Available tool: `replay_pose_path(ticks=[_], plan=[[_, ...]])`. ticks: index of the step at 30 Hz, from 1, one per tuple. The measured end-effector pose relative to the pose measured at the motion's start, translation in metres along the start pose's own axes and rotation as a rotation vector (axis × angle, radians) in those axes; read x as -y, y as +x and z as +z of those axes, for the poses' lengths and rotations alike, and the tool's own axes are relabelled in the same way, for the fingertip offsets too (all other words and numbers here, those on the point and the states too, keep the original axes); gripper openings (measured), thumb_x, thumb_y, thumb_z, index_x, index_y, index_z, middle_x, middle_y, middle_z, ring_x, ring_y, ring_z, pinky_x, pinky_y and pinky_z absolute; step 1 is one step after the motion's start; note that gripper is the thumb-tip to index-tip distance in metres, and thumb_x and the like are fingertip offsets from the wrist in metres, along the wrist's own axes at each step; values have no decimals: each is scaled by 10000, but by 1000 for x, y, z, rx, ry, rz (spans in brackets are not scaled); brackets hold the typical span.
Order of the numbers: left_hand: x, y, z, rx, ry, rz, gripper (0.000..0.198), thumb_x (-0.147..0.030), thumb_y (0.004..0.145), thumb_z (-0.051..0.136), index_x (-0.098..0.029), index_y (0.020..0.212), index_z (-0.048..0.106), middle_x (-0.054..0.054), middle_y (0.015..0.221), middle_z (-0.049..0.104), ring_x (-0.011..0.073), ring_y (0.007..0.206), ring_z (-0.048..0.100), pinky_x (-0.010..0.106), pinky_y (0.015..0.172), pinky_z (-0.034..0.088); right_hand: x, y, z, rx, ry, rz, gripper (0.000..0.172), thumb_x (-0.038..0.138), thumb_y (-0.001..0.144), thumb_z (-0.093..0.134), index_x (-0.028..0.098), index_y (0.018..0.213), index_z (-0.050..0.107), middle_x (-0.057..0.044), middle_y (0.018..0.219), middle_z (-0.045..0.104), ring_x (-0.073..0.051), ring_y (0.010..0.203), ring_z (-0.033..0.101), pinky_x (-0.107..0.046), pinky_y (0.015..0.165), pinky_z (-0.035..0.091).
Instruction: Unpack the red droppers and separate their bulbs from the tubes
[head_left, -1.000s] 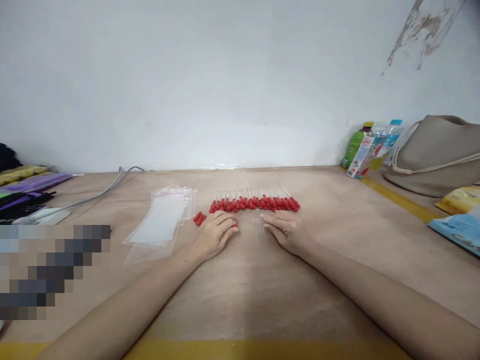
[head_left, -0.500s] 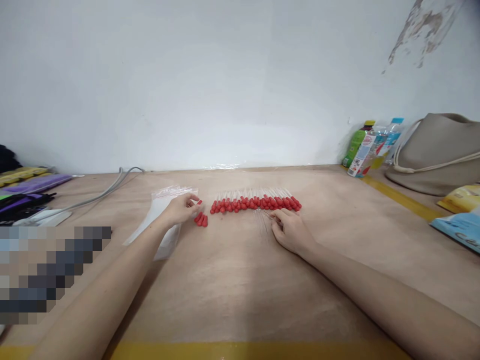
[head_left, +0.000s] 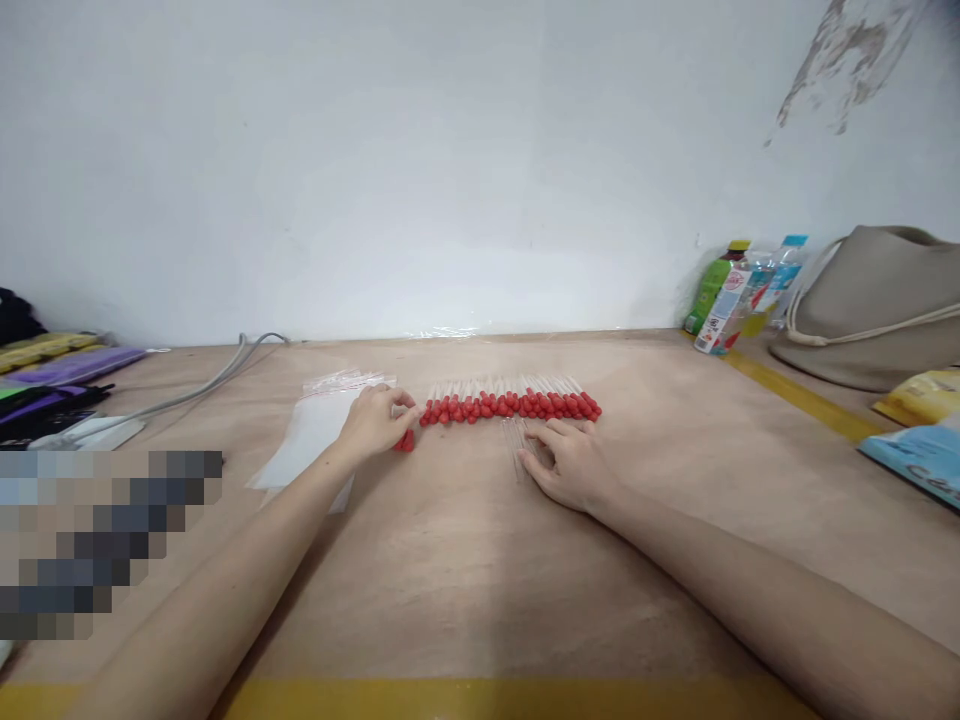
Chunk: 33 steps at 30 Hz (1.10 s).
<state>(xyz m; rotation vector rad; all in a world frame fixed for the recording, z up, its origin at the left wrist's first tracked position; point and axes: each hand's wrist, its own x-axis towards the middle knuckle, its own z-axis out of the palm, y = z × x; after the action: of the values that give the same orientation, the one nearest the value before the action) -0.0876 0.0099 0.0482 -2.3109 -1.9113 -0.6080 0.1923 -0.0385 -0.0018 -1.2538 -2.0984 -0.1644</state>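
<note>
A row of droppers (head_left: 510, 404) lies on the table, red rubber bulbs toward me and thin clear stems toward the wall. My left hand (head_left: 377, 420) is at the row's left end, thumb and forefinger close together; whatever is between their tips is too small to make out. Partly hidden under that hand are loose red rubber bulbs (head_left: 405, 441). Below the middle of the row lie several thin clear tubes (head_left: 513, 450). Beside and over them rests my right hand (head_left: 568, 462), its thumb and forefinger apart, fingertips at the tubes.
Clear zip bags (head_left: 300, 445) lie under and left of my left hand. A grey cable (head_left: 217, 378) and a purple packet (head_left: 82, 366) are at far left. Bottles (head_left: 724, 300), a grey bag (head_left: 870, 310) and blue and yellow packets (head_left: 915, 455) stand or lie at right.
My left hand has moved right to the row's end; the red bulb seen at its fingertips no longer shows there. My right hand has shifted slightly left over the tubes, its thumb further from the forefinger.
</note>
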Motion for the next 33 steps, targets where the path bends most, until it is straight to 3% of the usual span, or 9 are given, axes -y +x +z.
replay_pose_path(ticks=[10, 16, 20, 23, 25, 29, 33], plan=[[-8, 12, 13, 48, 76, -47, 379, -537, 740, 445, -208, 723, 633, 85, 854, 592, 280, 924, 505, 376, 778, 403, -3, -1, -1, -9, 172, 67, 213, 333, 763, 547, 190, 915, 593, -15, 738, 649, -163, 703, 589, -325, 740, 342], [-11, 8, 11, -108, -25, -101, 290, -422, 760, 464, -186, 677, 611, 81, 790, 587, 258, 892, 510, 372, 800, 392, -6, 1, 1, -17, 267, 142, 179, 291, 781, 502, 174, 872, 602, -15, 636, 655, -161, 599, 593, -311, 661, 414], [-24, -12, 5, -289, -97, 19, 229, -376, 785, 467, -179, 736, 573, 66, 814, 560, 234, 891, 499, 360, 805, 391, -8, 2, 5, -27, 359, 161, 193, 287, 784, 483, 169, 878, 603, -23, 639, 660, -148, 544, 588, -277, 565, 442], [-40, -32, 7, -250, -201, 143, 188, -341, 817, 442, -181, 788, 537, 41, 800, 563, 192, 802, 519, 321, 736, 413, -11, 2, 9, -9, 429, 175, 206, 292, 791, 464, 169, 885, 600, -21, 650, 655, -135, 514, 577, -261, 528, 451], [-51, -42, 14, -167, -271, 213, 163, -316, 835, 425, -184, 820, 519, 29, 799, 568, 167, 745, 528, 293, 677, 423, -13, 2, 9, -51, 448, 167, 224, 290, 799, 455, 166, 934, 583, -34, 709, 655, -143, 575, 588, -269, 561, 466], [-64, -52, 29, -87, -328, 350, 160, -294, 853, 408, -187, 783, 504, 19, 751, 554, 151, 697, 532, 275, 623, 432, -15, 2, 2, -267, 345, 118, 315, 292, 809, 467, 173, 1097, 512, -100, 973, 603, -211, 902, 556, -361, 778, 444], [-66, -52, 35, -121, -351, 376, 177, -300, 859, 402, -187, 793, 521, 19, 732, 547, 143, 671, 531, 266, 592, 437, -11, 1, -6, -178, 189, -41, 372, 373, 792, 516, 213, 1128, 530, -104, 1107, 543, -245, 1042, 480, -422, 883, 361]])
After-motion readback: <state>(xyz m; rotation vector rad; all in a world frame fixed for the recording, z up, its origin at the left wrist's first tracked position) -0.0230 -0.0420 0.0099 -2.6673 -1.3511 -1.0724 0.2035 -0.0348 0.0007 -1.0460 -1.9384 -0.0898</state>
